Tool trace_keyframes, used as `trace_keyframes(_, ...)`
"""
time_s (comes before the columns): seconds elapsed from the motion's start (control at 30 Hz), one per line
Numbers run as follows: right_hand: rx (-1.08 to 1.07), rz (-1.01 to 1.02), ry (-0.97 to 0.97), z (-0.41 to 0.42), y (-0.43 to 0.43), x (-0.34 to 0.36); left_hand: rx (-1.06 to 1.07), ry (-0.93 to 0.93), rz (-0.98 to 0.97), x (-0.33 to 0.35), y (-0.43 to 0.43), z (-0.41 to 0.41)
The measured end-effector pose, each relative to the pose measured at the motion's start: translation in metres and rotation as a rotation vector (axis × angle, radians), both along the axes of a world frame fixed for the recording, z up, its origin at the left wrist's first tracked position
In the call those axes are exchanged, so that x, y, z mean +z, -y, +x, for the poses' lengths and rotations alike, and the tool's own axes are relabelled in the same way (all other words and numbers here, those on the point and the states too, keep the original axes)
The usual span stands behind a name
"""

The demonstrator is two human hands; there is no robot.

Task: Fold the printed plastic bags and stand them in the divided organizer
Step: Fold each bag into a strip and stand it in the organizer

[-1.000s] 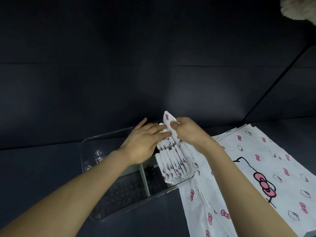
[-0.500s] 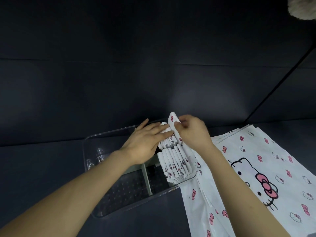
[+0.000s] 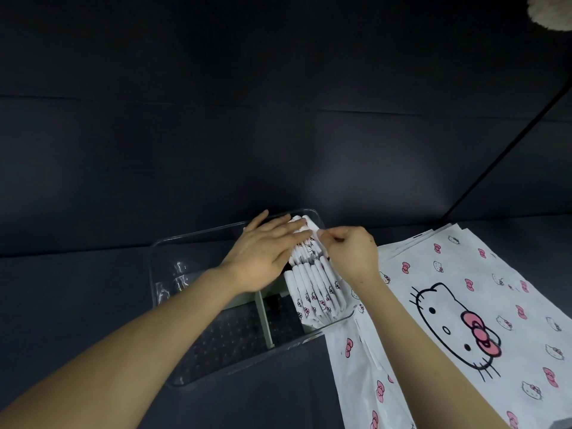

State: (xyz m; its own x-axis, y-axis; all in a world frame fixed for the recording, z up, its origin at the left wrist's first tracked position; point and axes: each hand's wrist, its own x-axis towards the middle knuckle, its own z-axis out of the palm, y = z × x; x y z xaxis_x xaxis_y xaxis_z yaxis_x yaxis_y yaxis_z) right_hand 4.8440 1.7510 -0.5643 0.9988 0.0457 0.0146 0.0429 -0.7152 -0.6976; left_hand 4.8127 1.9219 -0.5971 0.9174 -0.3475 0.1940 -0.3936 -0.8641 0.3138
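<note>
The left hand (image 3: 263, 258) lies flat over the far right compartment of the organizer (image 3: 223, 335). Its fingers are straight and press sideways against the tops of the bags already standing there. It grips nothing. As I read it, the pressure holds those springy packets back so that a slot stays open along the organizer's right wall.

The right hand (image 3: 353, 253) is curled, with thumb and fingertips pinching the top edge of a folded bag (image 3: 311, 224). That bag stands in the far right corner with its white tip showing between the two hands. The hand hides the exact contact, so the pinch is my best reading. Holding it by the top edge probably lets the hand steer the packet down without the slick film unfolding.

In the compartment nearer the camera, a row of standing bags (image 3: 315, 289) leans packed edge to edge. They are narrow white strips with rounded tops and small pink bow prints. The organizer is clear, hard plastic with rounded corners and a dotted floor. A pale opaque divider (image 3: 264, 317) splits it, and the left section holds no bags.

To the right, a stack of flat bags (image 3: 464, 305) waits unfolded on the dark, matte worktop (image 3: 93, 274). They are thin, glossy sheets printed with a large cat face and scattered bows, and their near left corner touches the organizer's wall. A pale fluffy object (image 3: 554, 10) sits at the top right edge.
</note>
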Motion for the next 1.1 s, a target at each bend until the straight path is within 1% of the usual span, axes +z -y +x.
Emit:
trace_keyframes(0.1, 0.0, -0.027, -0.011, -0.001, -0.002, 0.0, 0.011, 0.001, -0.036, 0.0, 0.001, 0.001)
trace_keyframes(0.43, -0.005, -0.146, -0.009, -0.001, 0.0, -0.003, 0.013, -0.023, 0.007, 0.004, 0.001, -0.001)
trace_keyframes(0.5, -0.048, -0.231, 0.089, -0.005, 0.0, -0.006, 0.018, -0.039, 0.047, 0.007, 0.0, -0.002)
trace_keyframes(0.57, -0.136, -0.295, 0.287, -0.012, -0.004, -0.004, 0.023, -0.064, 0.085, 0.011, -0.003, -0.008)
trace_keyframes(0.63, -0.17, -0.223, 0.481, -0.026, -0.016, 0.004, 0.011, -0.044, 0.087, 0.015, -0.014, -0.02)
trace_keyframes(0.7, -0.128, -0.12, 0.634, -0.05, -0.036, 0.014, -0.005, 0.015, 0.067, 0.02, -0.033, -0.045)
trace_keyframes(0.73, -0.079, -0.064, 0.667, -0.064, -0.049, 0.016, -0.002, 0.036, 0.065, 0.021, -0.046, -0.062)
trace_keyframes(0.77, -0.011, -0.006, 0.66, -0.079, -0.062, 0.018, 0.019, 0.051, 0.072, 0.02, -0.062, -0.081)
trace_keyframes(0.8, 0.066, 0.045, 0.632, -0.095, -0.076, 0.017, 0.065, 0.068, 0.084, 0.017, -0.08, -0.104)
trace_keyframes(0.87, 0.226, 0.107, 0.595, -0.127, -0.105, 0.011, 0.23, 0.101, 0.104, 0.01, -0.118, -0.154)
trace_keyframes(0.93, 0.401, 0.131, 0.568, -0.159, -0.135, -0.003, 0.496, 0.112, 0.121, -0.002, -0.158, -0.209)
trace_keyframes(0.97, 0.486, 0.135, 0.537, -0.173, -0.149, -0.013, 0.669, 0.087, 0.141, -0.01, -0.178, -0.237)
trace_keyframes(1.0, 0.567, 0.123, 0.505, -0.187, -0.163, -0.026, 0.859, 0.031, 0.168, -0.021, -0.197, -0.263)
trace_keyframes(1.03, 0.64, 0.086, 0.477, -0.2, -0.174, -0.038, 1.037, -0.067, 0.187, -0.029, -0.213, -0.285)
trace_keyframes(1.1, 0.753, -0.033, 0.416, -0.219, -0.193, -0.063, 1.287, -0.277, 0.175, -0.047, -0.239, -0.32)
